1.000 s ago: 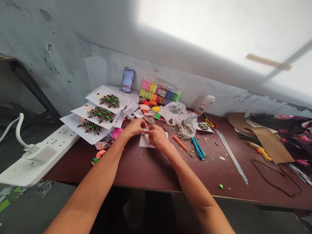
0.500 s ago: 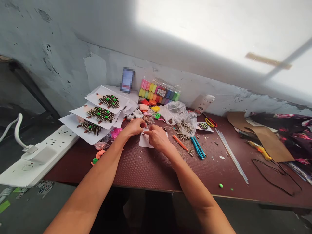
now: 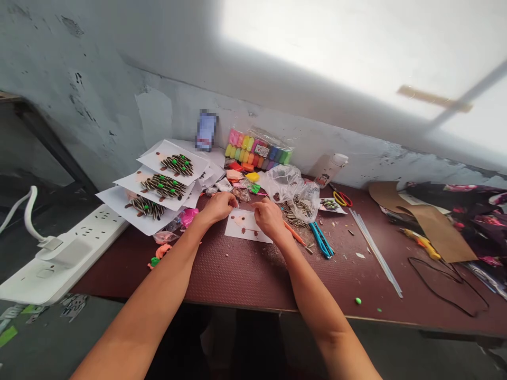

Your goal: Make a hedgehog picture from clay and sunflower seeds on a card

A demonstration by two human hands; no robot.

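Observation:
A white card [image 3: 233, 232] with small dark brown pieces and a pale patch on it lies flat on the table in front of me. At its upper left corner is my left hand [image 3: 220, 207], thumb and fingers closed together; whether they pinch the card or something small is hidden. My right hand [image 3: 270, 218] is over the card's right side, fingers curled and the tips pointing left. Anything between those fingertips is too small to make out. Behind the hands lie small packets of coloured clay [image 3: 236, 176].
Finished hedgehog cards [image 3: 152, 150] are stacked at left beside a power strip [image 3: 79, 248]. Seed husks [image 3: 293, 219], a plastic bag [image 3: 283, 179], an orange tool [image 3: 293, 232], a blue cutter [image 3: 321, 240] and scissors [image 3: 343, 198] lie rightward. A glue gun [image 3: 423, 244] with its cord is far right.
My right hand has moved up and to the right, off the card's middle, uncovering the brown pieces on it. My left hand has stayed nearly in place.

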